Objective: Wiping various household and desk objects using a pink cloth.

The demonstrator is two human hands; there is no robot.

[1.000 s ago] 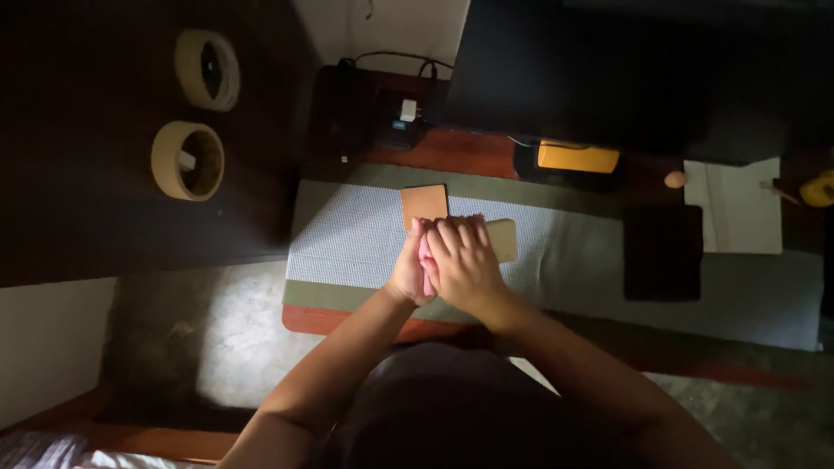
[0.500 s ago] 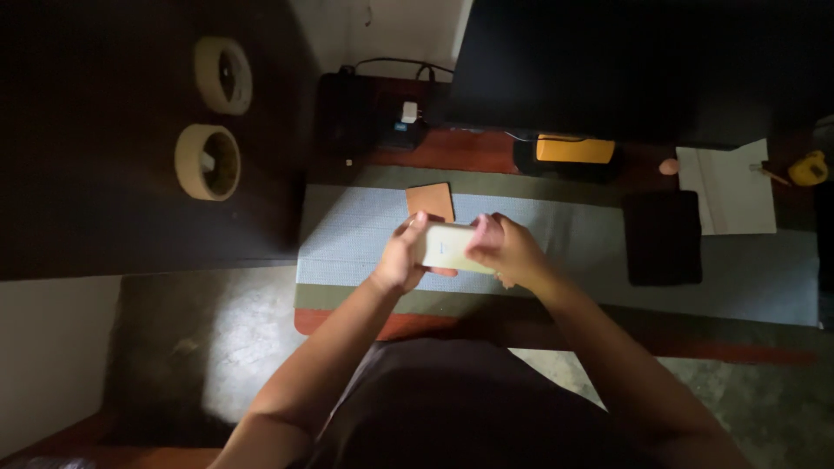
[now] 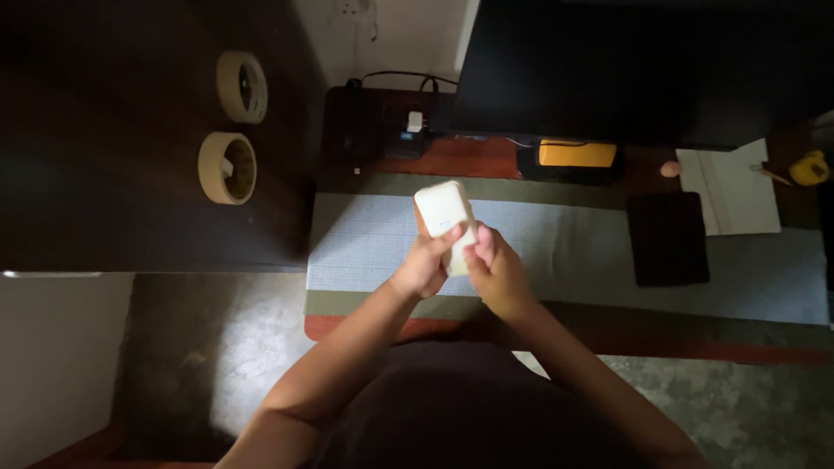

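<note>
Far to the left of the fingers, two rolls of tape sit on a dark surface, one (image 3: 241, 86) above the other (image 3: 228, 168). Below them the bare concrete floor (image 3: 217, 347) catches a patch of light, and a pale wall (image 3: 52, 365) fills the lower left corner.

The counter (image 3: 695, 352) has a reddish wooden edge and carries a long grey mat (image 3: 365, 243) with a green border. Above the mat, left of the fingers' height and farther off, a dark power strip (image 3: 382, 130) with a white plug and cables lies against the light wall.

The left hand (image 3: 424, 265) and right hand (image 3: 493, 271) meet over the mat, near the counter's front edge. Both sets of fingers are curled around the lower end of a cream-coloured, rounded rectangular device (image 3: 445, 213): the left thumb presses across its face and the right fingers (image 3: 478, 247) close on its lower right edge. The device stands up from the fingers, tilted a little left, held above the mat.

Beyond the fingers a large dark screen (image 3: 625, 69) hangs over the counter. Under it, right of the fingers, sits a yellow and black box (image 3: 576, 155). Farther right lie a black pad (image 3: 667, 236) on the mat, a small round pale thing (image 3: 670, 168), a white sheet of paper (image 3: 738, 195) and, at the far edge, a yellow object (image 3: 810, 167).
</note>
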